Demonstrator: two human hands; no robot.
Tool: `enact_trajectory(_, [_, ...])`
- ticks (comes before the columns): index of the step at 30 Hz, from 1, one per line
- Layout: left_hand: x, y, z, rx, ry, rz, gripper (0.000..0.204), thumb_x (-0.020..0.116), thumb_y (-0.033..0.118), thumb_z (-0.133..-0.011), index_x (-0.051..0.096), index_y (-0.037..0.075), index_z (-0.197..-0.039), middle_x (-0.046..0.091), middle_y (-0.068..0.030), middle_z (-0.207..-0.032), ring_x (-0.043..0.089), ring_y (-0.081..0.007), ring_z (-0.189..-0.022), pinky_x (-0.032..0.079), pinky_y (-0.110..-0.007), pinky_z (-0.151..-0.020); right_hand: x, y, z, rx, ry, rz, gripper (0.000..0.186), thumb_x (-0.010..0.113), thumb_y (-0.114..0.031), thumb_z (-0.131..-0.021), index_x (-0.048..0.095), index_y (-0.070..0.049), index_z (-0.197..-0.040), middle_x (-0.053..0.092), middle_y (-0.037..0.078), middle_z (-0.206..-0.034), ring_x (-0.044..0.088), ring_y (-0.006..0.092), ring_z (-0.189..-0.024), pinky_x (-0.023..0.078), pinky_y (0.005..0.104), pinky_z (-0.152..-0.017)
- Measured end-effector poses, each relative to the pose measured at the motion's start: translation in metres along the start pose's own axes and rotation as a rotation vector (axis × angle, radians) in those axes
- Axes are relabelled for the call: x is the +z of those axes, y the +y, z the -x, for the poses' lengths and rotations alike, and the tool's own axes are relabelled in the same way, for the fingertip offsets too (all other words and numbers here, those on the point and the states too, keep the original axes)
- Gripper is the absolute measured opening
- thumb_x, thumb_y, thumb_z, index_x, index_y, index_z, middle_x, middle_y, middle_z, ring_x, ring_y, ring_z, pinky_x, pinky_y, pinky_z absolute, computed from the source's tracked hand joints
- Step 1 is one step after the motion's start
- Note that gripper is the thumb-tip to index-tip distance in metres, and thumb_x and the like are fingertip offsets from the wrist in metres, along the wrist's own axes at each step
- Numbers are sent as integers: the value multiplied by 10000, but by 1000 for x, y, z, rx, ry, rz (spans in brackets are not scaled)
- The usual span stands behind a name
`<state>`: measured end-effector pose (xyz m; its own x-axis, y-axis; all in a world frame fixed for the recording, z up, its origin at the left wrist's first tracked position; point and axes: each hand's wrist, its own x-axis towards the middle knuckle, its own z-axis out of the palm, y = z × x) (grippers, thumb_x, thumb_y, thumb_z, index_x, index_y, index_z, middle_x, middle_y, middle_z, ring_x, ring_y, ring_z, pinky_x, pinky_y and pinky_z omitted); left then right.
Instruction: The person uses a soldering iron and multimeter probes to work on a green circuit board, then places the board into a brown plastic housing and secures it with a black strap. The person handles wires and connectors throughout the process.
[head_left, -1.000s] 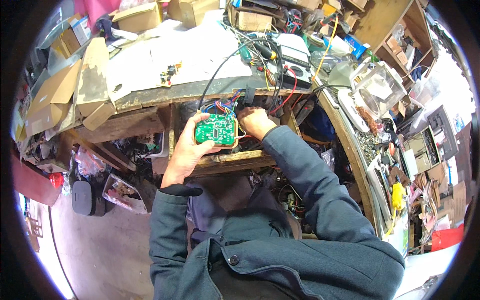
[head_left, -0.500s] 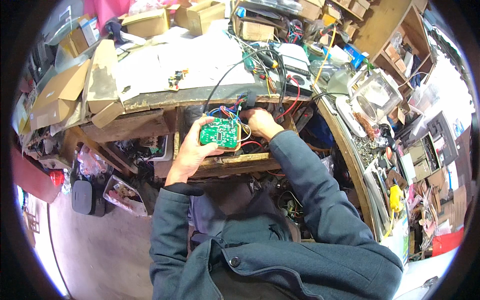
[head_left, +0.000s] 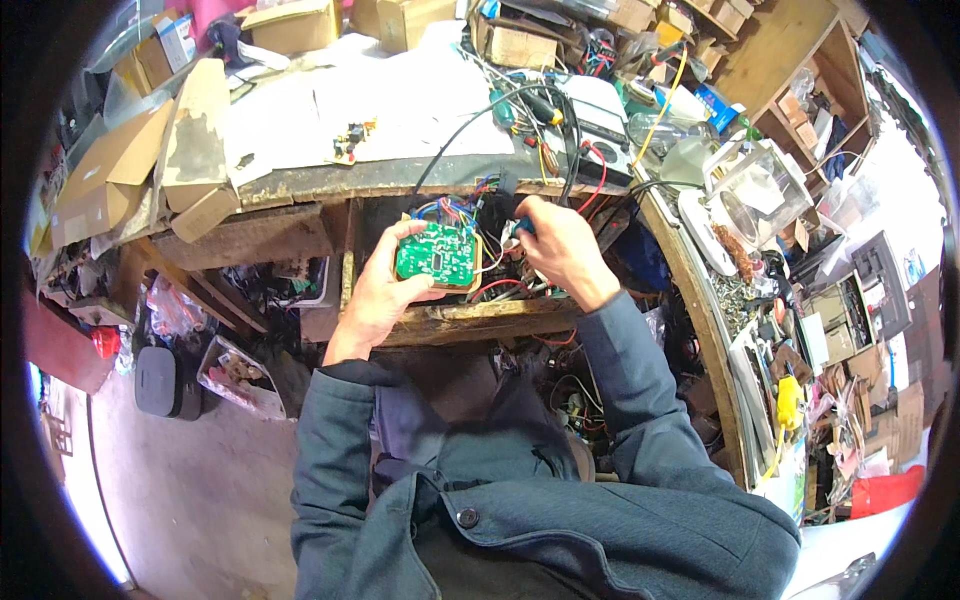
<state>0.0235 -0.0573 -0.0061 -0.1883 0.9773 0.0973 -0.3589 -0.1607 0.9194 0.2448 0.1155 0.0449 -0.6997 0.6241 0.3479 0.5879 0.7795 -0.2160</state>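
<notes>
My left hand (head_left: 372, 302) grips a green circuit board (head_left: 437, 252) by its left side, thumb along the lower edge and fingers at the top. The board sits in a tan-edged frame, its component side facing up. Coloured wires (head_left: 452, 208) bunch at its far edge, and a white wire loops out on its right. Right of the board, my right hand (head_left: 568, 252) is closed around a small blue thing (head_left: 524, 226), whose kind is mostly hidden by the fingers. Both hands are over an open wooden drawer (head_left: 480, 328) holding tangled wires and parts.
White paper (head_left: 420, 110) covers the bench beyond, with a small yellow-and-red part (head_left: 352, 140) on it. Black cables (head_left: 575, 130) and a red lead (head_left: 597, 165) run at the right. Cardboard boxes (head_left: 125, 170) stand left. Another cluttered bench edge (head_left: 700, 365) curves along the right.
My right hand has moved right and slightly away from the board's wires, and a blue thing now shows in its fingers. My left hand still holds the board in nearly the same place.
</notes>
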Motion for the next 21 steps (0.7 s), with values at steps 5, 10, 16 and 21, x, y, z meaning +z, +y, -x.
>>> enact_trajectory(5, [-2,-3,-3,-15,-7,-11,674,619,-97,-868,444,73,-1496,560,-109,-1404,662,-237,-1214,641,-427,-955,-37,-48,22,-78,185,-427,198,719,-158,-964,658,-19,-1092,683,171,-911,683,318,-813,546,374,-743])
enact_trajectory(10, [-2,-3,-1,20,14,-57,681,642,-102,-860,452,63,-1492,554,-89,-1393,626,-209,-1233,618,-402,-992,-29,-62,18,-303,61,-331,195,753,-118,-936,665,-35,-1088,677,166,-942,685,342,-809,551,393,-727])
enact_trajectory(16, [-1,-5,-4,18,17,-51,692,646,-127,-851,463,72,-1488,555,-68,-1368,625,-189,-1209,614,-378,-990,-27,-63,15,-274,66,-348,188,757,-109,-932,659,-40,-1077,665,167,-925,682,351,-808,550,392,-717])
enact_trajectory(21, [-1,-4,-2,-5,10,-43,692,654,-113,-850,470,78,-1489,544,-65,-1382,619,-177,-1202,617,-366,-975,-25,-62,15,-307,32,-267,194,746,-81,-927,664,-51,-1101,677,150,-991,688,348,-885,546,399,-753])
